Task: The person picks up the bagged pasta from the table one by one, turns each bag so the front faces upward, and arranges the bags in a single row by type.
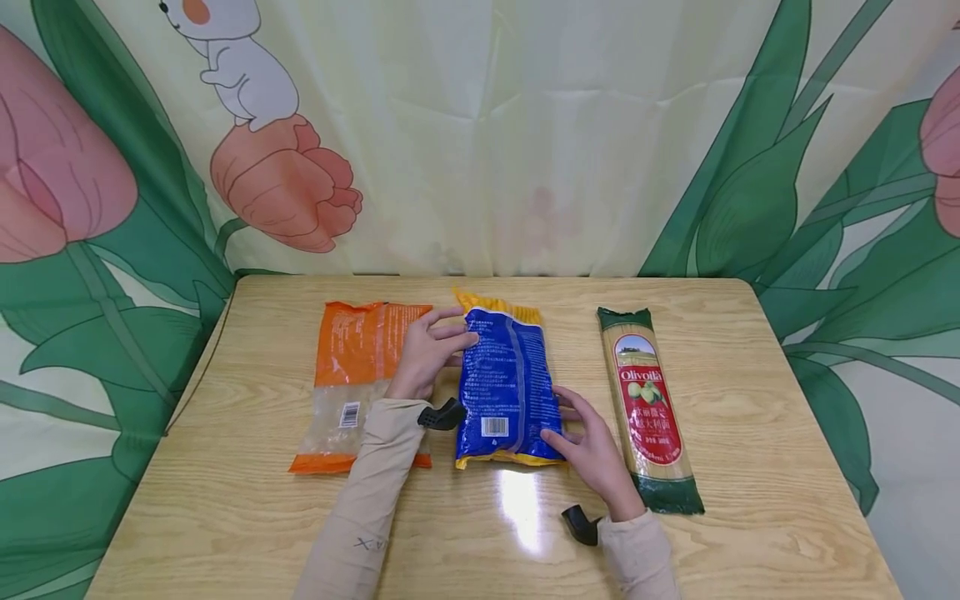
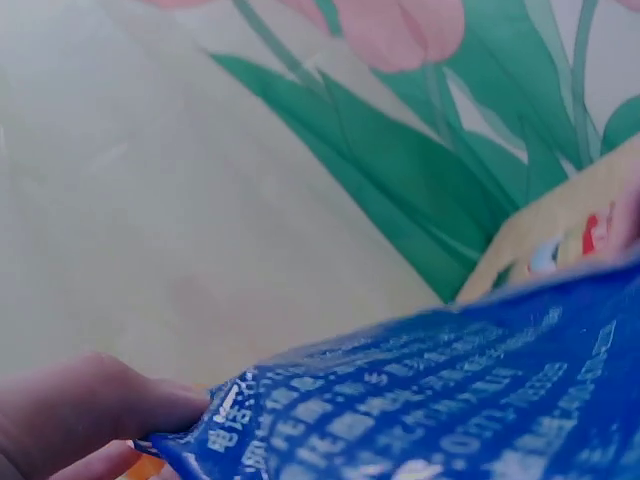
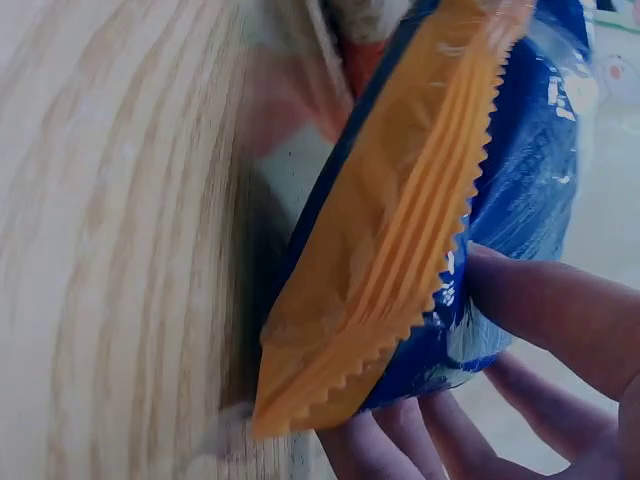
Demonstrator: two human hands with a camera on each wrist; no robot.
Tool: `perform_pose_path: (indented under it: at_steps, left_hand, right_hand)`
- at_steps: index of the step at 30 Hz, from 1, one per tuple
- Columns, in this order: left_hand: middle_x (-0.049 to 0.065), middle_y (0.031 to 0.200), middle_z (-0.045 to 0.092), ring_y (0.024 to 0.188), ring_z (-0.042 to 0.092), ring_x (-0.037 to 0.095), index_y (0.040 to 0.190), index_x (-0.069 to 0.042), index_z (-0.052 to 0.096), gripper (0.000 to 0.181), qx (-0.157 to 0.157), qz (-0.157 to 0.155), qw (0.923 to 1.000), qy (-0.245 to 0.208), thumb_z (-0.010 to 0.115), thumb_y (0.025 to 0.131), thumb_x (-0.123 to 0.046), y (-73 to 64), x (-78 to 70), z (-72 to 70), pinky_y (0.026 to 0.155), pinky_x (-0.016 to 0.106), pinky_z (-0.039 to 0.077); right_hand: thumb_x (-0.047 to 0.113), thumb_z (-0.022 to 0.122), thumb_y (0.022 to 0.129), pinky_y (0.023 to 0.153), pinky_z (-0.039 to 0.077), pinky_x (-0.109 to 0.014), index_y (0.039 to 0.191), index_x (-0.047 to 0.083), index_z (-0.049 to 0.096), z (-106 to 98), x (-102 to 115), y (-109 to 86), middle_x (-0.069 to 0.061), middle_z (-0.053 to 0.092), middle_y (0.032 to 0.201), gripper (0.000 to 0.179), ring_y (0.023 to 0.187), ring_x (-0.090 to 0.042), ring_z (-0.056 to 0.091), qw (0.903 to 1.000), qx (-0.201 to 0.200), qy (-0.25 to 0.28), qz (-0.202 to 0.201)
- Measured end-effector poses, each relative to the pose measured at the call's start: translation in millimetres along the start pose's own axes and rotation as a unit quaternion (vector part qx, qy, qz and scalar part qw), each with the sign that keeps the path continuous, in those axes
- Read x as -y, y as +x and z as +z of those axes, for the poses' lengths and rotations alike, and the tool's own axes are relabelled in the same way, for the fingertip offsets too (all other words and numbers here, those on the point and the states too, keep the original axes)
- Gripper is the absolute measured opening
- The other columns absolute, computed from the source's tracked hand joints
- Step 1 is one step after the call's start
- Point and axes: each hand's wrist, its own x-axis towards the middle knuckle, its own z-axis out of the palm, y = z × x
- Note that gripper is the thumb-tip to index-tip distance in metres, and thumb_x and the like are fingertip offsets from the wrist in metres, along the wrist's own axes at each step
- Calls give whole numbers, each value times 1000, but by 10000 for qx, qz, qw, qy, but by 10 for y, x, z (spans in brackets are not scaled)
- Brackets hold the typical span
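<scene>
A blue plastic bag (image 1: pixel 495 379) with yellow ends, white print and a barcode lies in the middle, its long seam facing up. My left hand (image 1: pixel 429 354) pinches its upper left edge; in the left wrist view the thumb (image 2: pixel 165 405) presses on the printed film. At the lower right edge my right hand (image 1: pixel 596 454) holds the bag, thumb on top and fingers around the side. The right wrist view shows the crimped yellow end (image 3: pixel 400 250) near the tabletop, with fingers (image 3: pixel 440 440) under the bag's side.
An orange and clear bag (image 1: pixel 348 358) lies to the left, partly covered by my left hand and sleeve. Right of the blue bag is a spaghetti pack (image 1: pixel 648 400) with a red label. Behind the wooden table (image 1: pixel 750 400) hangs a flowered curtain (image 1: pixel 555 133).
</scene>
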Motion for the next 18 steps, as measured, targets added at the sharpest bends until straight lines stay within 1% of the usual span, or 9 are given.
perform_pose_path:
  at_steps: [3, 5, 8, 10, 12, 14, 18]
  left_hand:
    - [19, 109, 72, 77, 73, 18, 126, -9, 62, 46, -30, 42, 10000, -55, 79, 83, -7, -50, -97, 46, 63, 32, 62]
    - [18, 108, 72, 76, 73, 18, 125, -10, 62, 46, -94, 62, 9999, -100, 79, 83, -7, -82, -157, 76, 63, 32, 62]
    - [17, 106, 72, 76, 73, 18, 124, -10, 63, 45, -145, 146, 9996, -202, 80, 82, -5, -136, -236, 125, 62, 33, 61]
    - [16, 103, 72, 75, 72, 17, 123, -9, 63, 45, -168, 237, 9993, -247, 80, 82, -4, -170, -278, 152, 61, 33, 61]
    - [16, 100, 72, 74, 72, 17, 122, -8, 64, 44, -191, 362, 9988, -287, 80, 81, -3, -201, -319, 174, 60, 33, 61]
    - [15, 97, 72, 73, 72, 17, 121, -8, 64, 44, -204, 453, 9982, -329, 79, 81, -1, -224, -350, 206, 58, 32, 61]
    - [16, 98, 72, 75, 73, 19, 120, -9, 64, 44, -139, 556, 9978, -321, 79, 80, -1, -271, -405, 273, 58, 33, 61]
  right_hand:
    - [4, 70, 91, 91, 58, -41, 146, 11, 45, 1, -5, -1, -18, 49, 142, 60, 125, -39, 53, 9998, 101, 198, 9]
    - [5, 70, 92, 91, 58, -40, 146, 10, 45, 3, -7, 3, -19, 51, 140, 60, 123, -38, 54, 9996, 111, 235, -48]
    - [10, 71, 92, 91, 58, -38, 145, 9, 47, 8, -5, 2, -18, 54, 135, 58, 118, -36, 57, 9998, -28, 140, -141]
    - [15, 72, 92, 92, 57, -37, 144, 9, 48, 11, 14, -5, -17, 55, 133, 57, 116, -34, 59, 9996, -147, 84, -208]
    - [20, 73, 92, 93, 56, -36, 144, 11, 49, 17, 57, -13, -16, 56, 134, 58, 117, -32, 59, 9994, -210, 136, -250]
    - [20, 74, 91, 97, 55, -39, 145, 13, 48, 13, 117, -27, -17, 54, 137, 60, 121, -32, 57, 9987, -161, 351, -318]
    - [17, 73, 91, 103, 49, -51, 148, 14, 43, 21, 285, -51, -18, 47, 146, 65, 131, -35, 50, 9970, 61, 668, -383]
